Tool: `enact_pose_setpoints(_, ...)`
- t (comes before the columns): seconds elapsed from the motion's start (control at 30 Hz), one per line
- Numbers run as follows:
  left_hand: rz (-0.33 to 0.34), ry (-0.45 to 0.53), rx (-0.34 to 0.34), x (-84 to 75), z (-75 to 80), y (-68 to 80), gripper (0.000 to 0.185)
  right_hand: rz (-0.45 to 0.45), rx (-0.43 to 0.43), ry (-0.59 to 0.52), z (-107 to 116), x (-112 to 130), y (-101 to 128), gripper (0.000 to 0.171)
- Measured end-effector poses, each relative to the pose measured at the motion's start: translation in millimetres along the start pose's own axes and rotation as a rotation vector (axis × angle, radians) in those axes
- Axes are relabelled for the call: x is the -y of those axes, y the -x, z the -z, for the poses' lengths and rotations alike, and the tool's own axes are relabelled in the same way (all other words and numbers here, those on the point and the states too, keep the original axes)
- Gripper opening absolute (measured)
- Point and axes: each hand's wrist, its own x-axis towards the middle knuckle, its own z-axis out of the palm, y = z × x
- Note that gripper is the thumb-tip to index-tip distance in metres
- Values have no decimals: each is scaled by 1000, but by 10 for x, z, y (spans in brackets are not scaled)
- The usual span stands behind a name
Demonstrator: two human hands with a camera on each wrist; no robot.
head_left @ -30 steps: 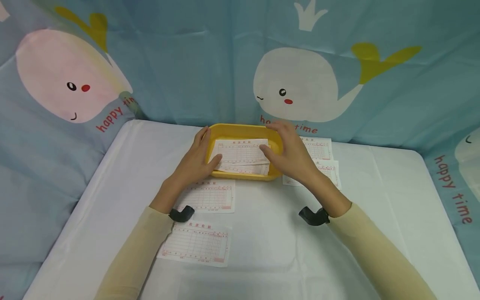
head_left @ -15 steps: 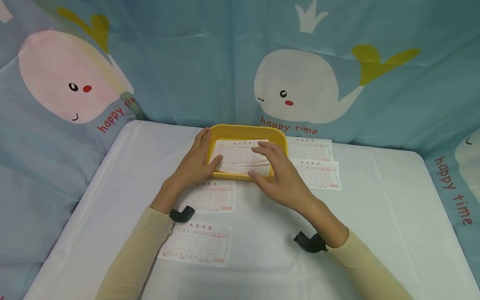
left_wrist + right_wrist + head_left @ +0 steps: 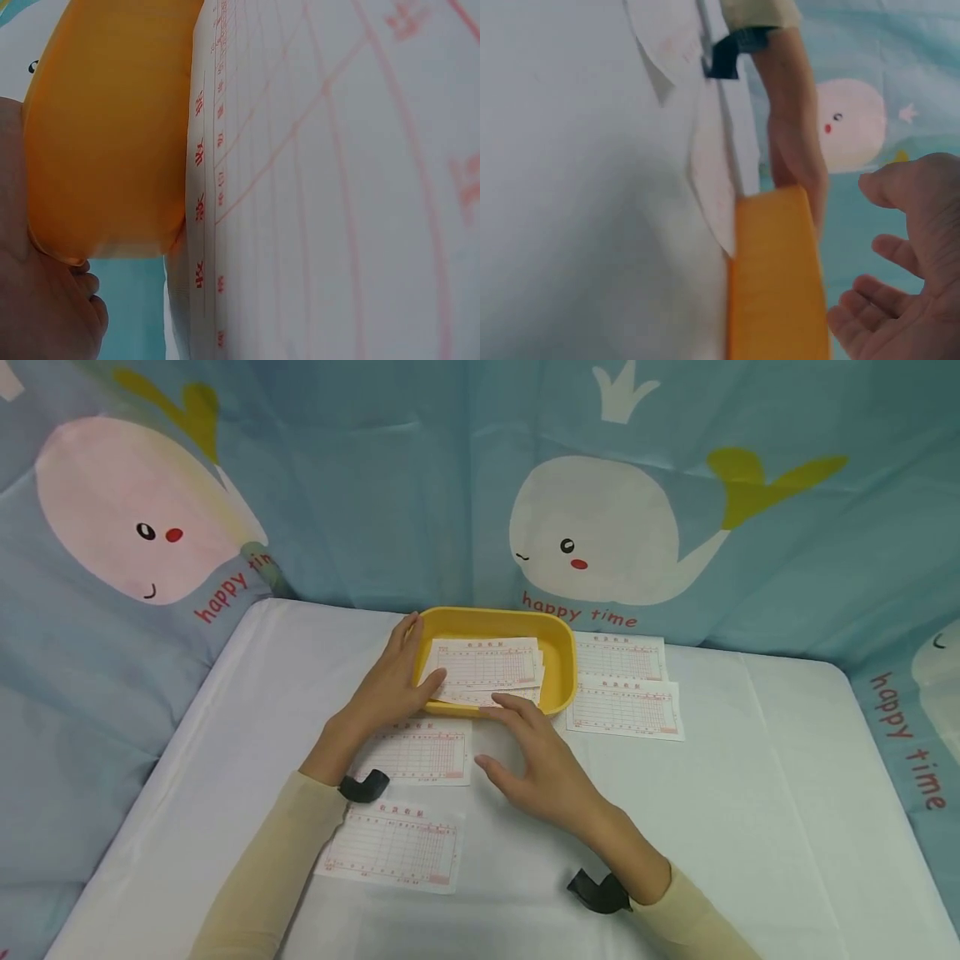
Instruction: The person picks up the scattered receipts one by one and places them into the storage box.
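Note:
A shallow yellow plastic tray (image 3: 558, 664) stands near the back of the table in the head view, with a few overlapping receipt slips (image 3: 483, 662) inside. My left hand (image 3: 384, 692) grips its left end, thumb over the front rim and fingers along the outer side; in the left wrist view, fingertips (image 3: 88, 285) show past the tray's wall (image 3: 112, 127). My right hand (image 3: 542, 762) hangs over the front of the tray with fingers spread and nothing held; its index fingertip overlaps the front rim. In the right wrist view the right hand (image 3: 900, 277) appears beside the tray's side (image 3: 776, 277).
Two receipt slips lie at front left, one slip (image 3: 420, 758) behind the other slip (image 3: 393, 850). On the right of the tray are a back slip (image 3: 622, 657) and a nearer slip (image 3: 627, 708). A blue whale-print cloth (image 3: 375, 485) hangs behind the white-covered table (image 3: 750, 793).
My right hand has drawn back from the tray's right end, moving toward me and slightly left, uncovering that end and the right-hand slips. My left hand and the tray have stayed put.

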Motion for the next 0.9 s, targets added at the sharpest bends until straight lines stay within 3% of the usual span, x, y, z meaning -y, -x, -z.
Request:
enact_pose_setpoints(0.43, 1, 1, -14, 31, -3, 1, 95, 42, 14, 15, -401, 85, 297, 60)
enact_pose_setpoints(0.9, -14, 1, -18, 3, -14, -6, 93, 25, 139, 122, -730, 133, 485, 69)
